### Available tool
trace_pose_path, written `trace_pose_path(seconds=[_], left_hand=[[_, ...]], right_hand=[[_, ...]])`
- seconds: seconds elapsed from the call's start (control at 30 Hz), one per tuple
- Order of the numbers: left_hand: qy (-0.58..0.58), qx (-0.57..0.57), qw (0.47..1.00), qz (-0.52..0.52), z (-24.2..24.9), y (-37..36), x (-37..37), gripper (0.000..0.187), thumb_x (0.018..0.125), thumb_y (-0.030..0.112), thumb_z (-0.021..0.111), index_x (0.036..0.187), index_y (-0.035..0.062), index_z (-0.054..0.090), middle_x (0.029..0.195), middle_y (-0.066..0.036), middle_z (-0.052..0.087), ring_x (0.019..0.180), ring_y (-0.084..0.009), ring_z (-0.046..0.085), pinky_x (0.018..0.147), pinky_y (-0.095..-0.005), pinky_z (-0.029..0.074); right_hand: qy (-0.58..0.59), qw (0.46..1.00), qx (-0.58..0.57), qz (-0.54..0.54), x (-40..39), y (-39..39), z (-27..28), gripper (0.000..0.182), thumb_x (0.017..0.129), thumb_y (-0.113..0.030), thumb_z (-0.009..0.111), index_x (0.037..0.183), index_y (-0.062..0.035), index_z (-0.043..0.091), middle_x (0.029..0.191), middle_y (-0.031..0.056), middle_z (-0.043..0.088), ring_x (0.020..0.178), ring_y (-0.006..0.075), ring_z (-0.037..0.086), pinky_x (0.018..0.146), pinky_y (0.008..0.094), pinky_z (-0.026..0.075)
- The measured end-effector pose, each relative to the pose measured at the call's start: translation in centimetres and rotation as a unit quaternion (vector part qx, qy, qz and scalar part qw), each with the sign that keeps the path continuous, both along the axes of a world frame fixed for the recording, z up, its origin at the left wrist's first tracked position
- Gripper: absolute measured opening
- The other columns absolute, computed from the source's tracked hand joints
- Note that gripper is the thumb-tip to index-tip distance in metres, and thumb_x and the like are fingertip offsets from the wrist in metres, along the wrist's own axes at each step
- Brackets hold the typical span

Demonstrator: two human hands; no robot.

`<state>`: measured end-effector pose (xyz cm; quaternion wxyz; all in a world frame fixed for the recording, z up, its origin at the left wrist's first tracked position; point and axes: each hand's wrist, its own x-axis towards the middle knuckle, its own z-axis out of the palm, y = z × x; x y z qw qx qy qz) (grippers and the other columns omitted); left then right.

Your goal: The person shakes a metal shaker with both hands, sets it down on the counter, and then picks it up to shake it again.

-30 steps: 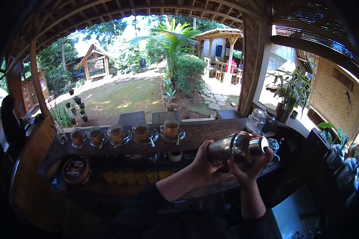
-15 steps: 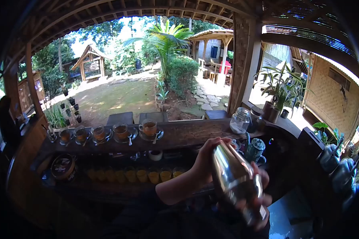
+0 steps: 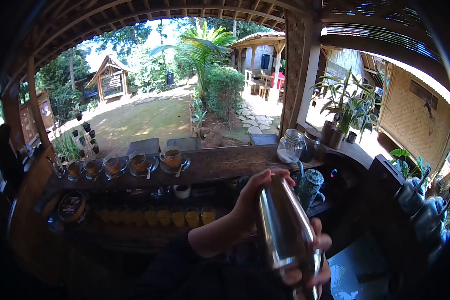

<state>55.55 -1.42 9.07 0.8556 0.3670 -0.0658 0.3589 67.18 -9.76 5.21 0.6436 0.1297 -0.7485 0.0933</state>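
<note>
Between my two hands is a shiny metal cocktail shaker (image 3: 283, 215), tilted with its lower end towards me and to the right. My left hand (image 3: 250, 197) wraps round its far, upper end. My right hand (image 3: 319, 252) is closed round the near end, where fingers show on both sides of the metal. Just beyond the shaker stands a speckled green enamel pot (image 3: 311, 186). Past it, a clip-top glass jar (image 3: 290, 146) with white contents rests on the raised wooden counter.
Several glass cups of brown drink (image 3: 172, 157) on saucers with spoons line the wooden counter (image 3: 215, 162). Below stands a row of yellow-filled glasses (image 3: 192, 218) beside a round brown tub (image 3: 72, 206). Potted plants (image 3: 342, 112) are at the right, near metal kettles (image 3: 429, 215).
The shaker has moved slightly left in view and turned more upright, with both hands still round it. The whole scene has shifted a little left.
</note>
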Motion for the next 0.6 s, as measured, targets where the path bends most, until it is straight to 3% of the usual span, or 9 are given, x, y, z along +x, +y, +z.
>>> trace_pose_path(seconds=[0.07,0.1,0.13,0.2,0.27,0.37,0.47,0.53,0.6], left_hand=[[0.092,-0.112,0.987,0.075,-0.3,1.3,1.3,0.047,0.083,0.043,0.044,0.109,0.0047,0.047,0.096,-0.009,0.056,0.090,-0.0250,0.056,0.083,-0.0392,0.044],[0.068,-0.137,0.988,0.007,-2.3,3.4,2.1,0.047,0.084,0.041,0.042,0.111,0.0033,0.046,0.096,-0.010,0.057,0.093,-0.0242,0.056,0.084,-0.0401,0.043],[0.132,-0.167,0.976,0.038,-4.5,5.4,2.5,0.041,0.083,0.040,0.043,0.110,0.0103,0.050,0.101,-0.009,0.058,0.096,-0.0216,0.055,0.083,-0.0412,0.043],[0.141,-0.177,0.971,0.083,-4.3,5.1,2.3,0.041,0.082,0.041,0.044,0.107,0.0096,0.050,0.099,-0.009,0.058,0.094,-0.0227,0.056,0.081,-0.0400,0.045],[0.072,-0.105,0.991,0.048,0.0,2.4,0.6,0.040,0.083,0.041,0.043,0.105,0.0090,0.051,0.098,-0.011,0.056,0.091,-0.0273,0.057,0.077,-0.0423,0.048],[-0.120,0.047,0.984,-0.125,0.4,2.6,-0.6,0.040,0.082,0.038,0.047,0.106,0.0059,0.051,0.100,-0.013,0.054,0.095,-0.0293,0.056,0.083,-0.0438,0.045],[0.087,-0.104,0.990,0.039,0.2,3.3,-0.7,0.041,0.084,0.039,0.041,0.108,0.0062,0.050,0.101,-0.012,0.054,0.096,-0.0277,0.056,0.083,-0.0425,0.044],[0.117,-0.160,0.980,0.008,-5.3,6.5,0.2,0.040,0.085,0.036,0.038,0.111,0.0064,0.046,0.107,-0.013,0.054,0.101,-0.0260,0.053,0.087,-0.0424,0.041],[0.122,-0.200,0.972,0.004,-5.4,5.7,-1.1,0.038,0.082,0.037,0.044,0.107,0.0090,0.050,0.098,-0.009,0.060,0.089,-0.0247,0.058,0.079,-0.0420,0.047]], right_hand=[[-0.019,0.983,-0.087,-0.157,1.7,1.9,1.3,0.066,0.063,-0.035,0.075,0.119,-0.0259,0.041,0.131,0.0143,0.026,0.119,0.0402,0.029,0.101,0.0508,0.027],[-0.031,0.878,-0.121,-0.462,3.8,4.4,-1.2,0.084,0.058,-0.028,0.079,0.125,-0.0200,0.028,0.128,0.0177,0.027,0.117,0.0354,0.035,0.096,0.0449,0.033],[0.049,0.824,-0.069,-0.560,3.7,5.3,-0.6,0.091,0.055,-0.026,0.081,0.124,-0.0157,0.024,0.128,0.0176,0.027,0.116,0.0330,0.036,0.092,0.0401,0.035],[0.141,0.846,-0.129,-0.498,3.1,5.5,0.0,0.083,0.058,-0.035,0.080,0.122,-0.0075,0.034,0.124,0.0196,0.031,0.122,0.0301,0.030,0.095,0.0430,0.033],[-0.018,0.963,-0.115,-0.244,0.8,0.8,4.1,0.065,0.066,-0.031,0.075,0.119,-0.0182,0.038,0.118,0.0135,0.038,0.117,0.0277,0.037,0.093,0.0472,0.034],[-0.084,0.923,0.212,-0.310,-0.6,0.4,2.1,0.052,0.074,-0.023,0.069,0.116,-0.0278,0.040,0.115,0.0073,0.042,0.103,0.0302,0.050,0.087,0.0513,0.040],[-0.036,0.944,-0.022,-0.328,-0.1,2.1,1.8,0.065,0.070,-0.020,0.073,0.121,-0.0281,0.034,0.116,0.0098,0.040,0.102,0.0315,0.050,0.085,0.0499,0.041],[0.071,0.883,-0.124,-0.448,-1.2,4.2,2.0,0.075,0.067,-0.026,0.075,0.124,-0.0335,0.028,0.116,0.0134,0.038,0.101,0.0382,0.049,0.083,0.0525,0.042],[0.076,0.848,-0.075,-0.520,-2.1,2.9,1.3,0.076,0.066,-0.030,0.076,0.124,-0.0355,0.027,0.116,0.0147,0.037,0.101,0.0402,0.048,0.083,0.0542,0.041]])
